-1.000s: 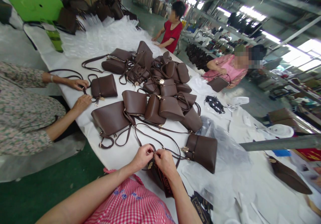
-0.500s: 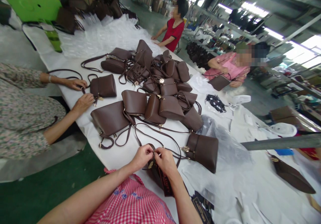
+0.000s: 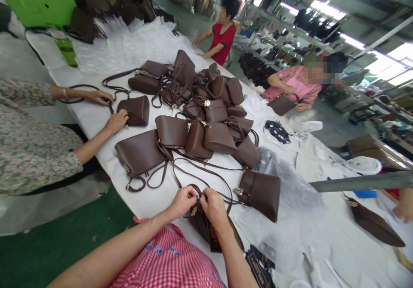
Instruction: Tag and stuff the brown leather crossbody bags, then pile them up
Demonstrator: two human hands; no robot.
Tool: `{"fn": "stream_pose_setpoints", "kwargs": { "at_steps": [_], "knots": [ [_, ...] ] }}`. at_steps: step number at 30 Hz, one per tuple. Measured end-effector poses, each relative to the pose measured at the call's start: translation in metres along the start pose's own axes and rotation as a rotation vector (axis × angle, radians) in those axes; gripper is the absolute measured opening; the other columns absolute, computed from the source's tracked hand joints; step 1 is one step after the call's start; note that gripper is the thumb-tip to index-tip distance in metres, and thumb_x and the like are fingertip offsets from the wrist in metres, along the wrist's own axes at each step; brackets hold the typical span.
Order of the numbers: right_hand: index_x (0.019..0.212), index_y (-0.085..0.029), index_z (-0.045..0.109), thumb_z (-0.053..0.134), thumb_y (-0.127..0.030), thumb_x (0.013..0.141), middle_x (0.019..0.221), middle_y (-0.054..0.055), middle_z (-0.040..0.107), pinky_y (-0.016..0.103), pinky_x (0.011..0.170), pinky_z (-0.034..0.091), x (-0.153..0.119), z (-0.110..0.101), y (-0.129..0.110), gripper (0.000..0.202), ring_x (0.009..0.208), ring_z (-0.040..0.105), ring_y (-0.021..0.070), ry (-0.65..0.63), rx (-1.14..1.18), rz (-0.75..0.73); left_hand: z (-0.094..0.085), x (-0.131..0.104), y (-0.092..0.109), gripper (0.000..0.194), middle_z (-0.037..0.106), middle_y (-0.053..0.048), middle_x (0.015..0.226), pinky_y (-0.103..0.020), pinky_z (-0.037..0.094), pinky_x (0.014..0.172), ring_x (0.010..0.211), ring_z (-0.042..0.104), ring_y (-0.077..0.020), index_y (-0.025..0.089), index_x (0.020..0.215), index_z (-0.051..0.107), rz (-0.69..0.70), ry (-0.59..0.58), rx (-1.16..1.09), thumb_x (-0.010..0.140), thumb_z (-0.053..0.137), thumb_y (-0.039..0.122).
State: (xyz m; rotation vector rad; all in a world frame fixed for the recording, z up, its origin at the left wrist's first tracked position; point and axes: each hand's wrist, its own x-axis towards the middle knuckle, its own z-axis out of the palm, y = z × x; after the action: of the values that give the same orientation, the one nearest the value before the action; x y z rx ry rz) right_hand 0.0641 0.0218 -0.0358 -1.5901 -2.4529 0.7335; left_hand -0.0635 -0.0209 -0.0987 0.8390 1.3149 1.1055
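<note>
Close to my apron, a brown handbag (image 3: 199, 227) lies on the table's near edge, partly hidden under my forearm and hand. My left hand (image 3: 183, 200) is closed in a pinch on its dark strap (image 3: 195, 188) near the bag's top. Right beside it, my right hand (image 3: 213, 206) pinches the same strap, fingertips almost meeting the left ones. What small fitting lies between the fingertips is too small to make out. A black tag (image 3: 214, 239) with red lettering hangs by the bag. Another brown handbag (image 3: 263, 195) with a gold charm rests just right of my hands.
Brown bags (image 3: 214, 111) are heaped mid-table, straps trailing toward me. At the left, a co-worker's hands (image 3: 116, 121) handle another bag. Black tags (image 3: 258, 266) and clear plastic (image 3: 284, 184) lie to the right. A grey metal bar (image 3: 361, 181) crosses there. Two people stand beyond the table.
My hands stay in nearly the same place, fingertips slightly farther apart. The left co-worker's nearer hand has moved onto their bag. Another person's hand has appeared at the right edge.
</note>
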Motion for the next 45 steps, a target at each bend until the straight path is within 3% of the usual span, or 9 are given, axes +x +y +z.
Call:
{"fn": "stream_pose_setpoints", "kwargs": {
  "at_steps": [6,10,17,23,29,34,38,41,45],
  "knots": [
    [0.078,-0.021,0.053,0.045,-0.021,0.077,0.06,-0.002,0.061,0.024,0.055,0.044,0.001,-0.009,0.003,0.009,0.051,0.056,0.0143,-0.127,0.51,0.213,-0.004,-0.002,0.015,0.008,0.062,0.0,0.068,-0.025,0.043,0.067,0.067,0.056,-0.0126,0.016,0.065,0.056,0.05,-0.165,-0.198,0.06,0.057,0.01],
    [0.082,-0.019,0.055,0.044,-0.022,0.08,0.08,0.003,0.067,0.027,0.07,0.051,-0.015,-0.026,0.008,0.011,0.074,0.064,0.0167,-0.21,0.774,0.149,-0.005,-0.003,0.014,0.012,0.066,-0.001,0.069,-0.028,0.043,0.07,0.069,0.059,-0.0146,0.017,0.066,0.052,-0.089,-0.183,-0.451,0.06,0.061,0.015],
    [0.111,-0.024,0.062,0.036,0.003,0.075,0.132,0.006,0.052,0.031,0.1,0.041,-0.048,-0.038,0.004,0.052,0.121,0.05,0.0181,-0.39,0.278,-0.302,-0.01,-0.008,0.016,0.015,0.071,-0.007,0.08,-0.019,0.031,0.054,0.072,0.058,-0.0134,0.017,0.07,0.053,-0.249,-0.242,-0.795,0.059,0.061,0.012],
    [0.11,-0.026,0.064,0.04,-0.008,0.089,0.13,0.005,0.055,0.031,0.102,0.041,-0.053,-0.033,0.004,0.036,0.121,0.05,0.0187,-0.368,0.073,-0.351,-0.016,-0.011,0.019,0.01,0.069,-0.012,0.1,-0.018,0.017,0.043,0.059,0.05,-0.0081,0.014,0.07,0.06,-0.367,-0.299,-0.854,0.06,0.06,0.014],
    [0.113,-0.018,0.061,0.042,0.002,0.067,0.133,0.008,0.05,0.031,0.109,0.034,-0.044,-0.047,0.004,0.054,0.127,0.043,0.0181,-0.416,0.221,-0.356,-0.013,-0.009,0.013,0.015,0.066,-0.011,0.11,-0.018,0.009,0.04,0.046,0.033,-0.0002,0.012,0.069,0.067,-0.414,-0.257,-0.764,0.056,0.061,0.007],
    [0.117,-0.019,0.057,0.054,0.0,0.061,0.124,0.011,0.053,0.033,0.092,0.048,-0.04,-0.036,-0.012,0.059,0.112,0.051,0.0254,-0.432,-0.109,-0.362,-0.01,-0.006,0.011,0.033,0.06,-0.001,0.073,-0.016,0.005,0.039,0.042,0.024,0.0009,0.013,0.098,0.071,-0.439,-0.239,-0.689,0.065,0.074,0.018],
    [0.101,-0.016,0.065,0.049,0.0,0.078,0.104,0.012,0.06,0.033,0.071,0.052,-0.034,-0.014,-0.017,0.032,0.094,0.056,0.0258,-0.362,-0.474,-0.298,-0.009,-0.004,0.013,0.031,0.055,0.001,0.067,-0.015,0.005,0.037,0.042,0.021,0.0005,0.011,0.097,0.072,-0.423,-0.219,-0.743,0.069,0.077,0.024],
    [0.09,-0.018,0.066,0.051,-0.006,0.084,0.099,0.01,0.061,0.032,0.072,0.05,-0.029,-0.013,-0.008,0.02,0.094,0.055,0.024,-0.329,-0.369,-0.342,-0.008,-0.003,0.012,0.028,0.063,-0.007,0.088,-0.014,0.007,0.036,0.043,0.026,0.0016,0.01,0.095,0.072,-0.419,-0.202,-0.804,0.071,0.077,0.023],
    [0.091,-0.02,0.064,0.052,-0.019,0.09,0.094,0.004,0.063,0.032,0.084,0.045,-0.025,-0.02,0.007,0.012,0.093,0.056,0.0198,-0.215,0.11,-0.235,-0.007,-0.001,0.006,0.024,0.064,-0.009,0.102,-0.011,0.013,0.035,0.045,0.034,0.0025,0.013,0.094,0.072,-0.448,-0.192,-0.892,0.072,0.077,0.022]
  ]
}}
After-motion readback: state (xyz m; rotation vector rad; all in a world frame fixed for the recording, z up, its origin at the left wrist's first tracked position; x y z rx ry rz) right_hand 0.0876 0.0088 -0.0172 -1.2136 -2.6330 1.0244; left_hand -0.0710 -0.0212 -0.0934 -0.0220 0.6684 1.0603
